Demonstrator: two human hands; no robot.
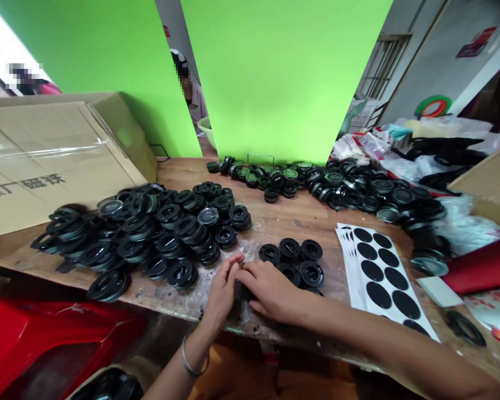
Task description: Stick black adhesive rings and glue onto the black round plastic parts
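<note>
Dark pc (241, 293) is framed btwn L hand (221, 286) & R hand (270, 286) at the table's near edge; pc is mostly hidden by the fingers, so whether either hand is clamped on it can't be told. R fingers are bent over it; L fingers are stretched out alongside, tips close to R's.

Bkgd is filled by green panels (275, 78); thru the gap btwn them a pale basin (207, 132) is seen, contents not visible. Below, a wood-top worktable (275, 222) is spread w/ parts. Its L end is taken up by a big taped carton (37, 161) w/ printed characters; inside can't be seen. In front of & beside it, black ring parts (137, 228) are heaped, some stacked.

At far R, clear plastic bags (458, 222) are bunched; contents can't be made out. Next to them, a 2nd heap of black parts (369, 186) is piled. At bottom L, more black pcs (108, 386) are held in an open-topped beige container (144, 365), cut off by the frame. White sheets (358, 286) w/ black discs are fanned R of the hands. Just beyond R hand, a small ring group (289, 248) is set out. Smallest: a small white box (439, 291), contents unseen, & a bracelet (185, 355) worn on L wrist.
</note>
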